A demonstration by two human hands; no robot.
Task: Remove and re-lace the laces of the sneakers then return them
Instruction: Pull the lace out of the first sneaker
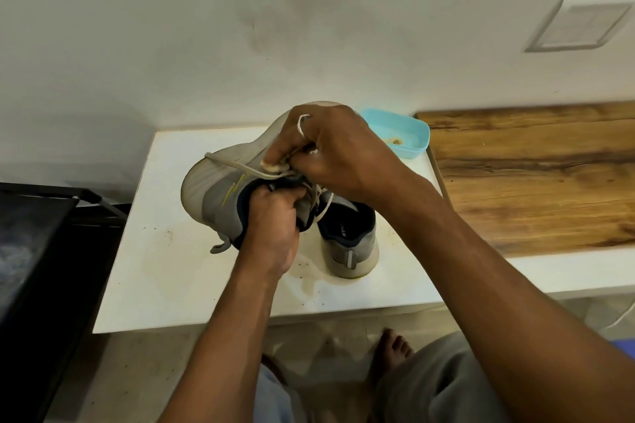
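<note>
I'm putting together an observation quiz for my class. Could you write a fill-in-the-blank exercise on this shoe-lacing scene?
1. The right hand pinches the pale ____ of the lifted grey mesh sneaker, whose dark collar the left hand grips.
2. The second grey sneaker stands on the ____ table.
3. Behind the right hand sits a light ____ plastic tub.
Missing words: lace; white; blue.

Item 1: standing sneaker [350, 251] on the desk [165, 268], centre right of the frame. White lettering [343, 227] on its dark insole [335, 233], skewed and partly hidden, not legible.
Item 2: held sneaker [213, 192], centre. Yellow-green side emblem [235, 189], no letters readable.
</note>
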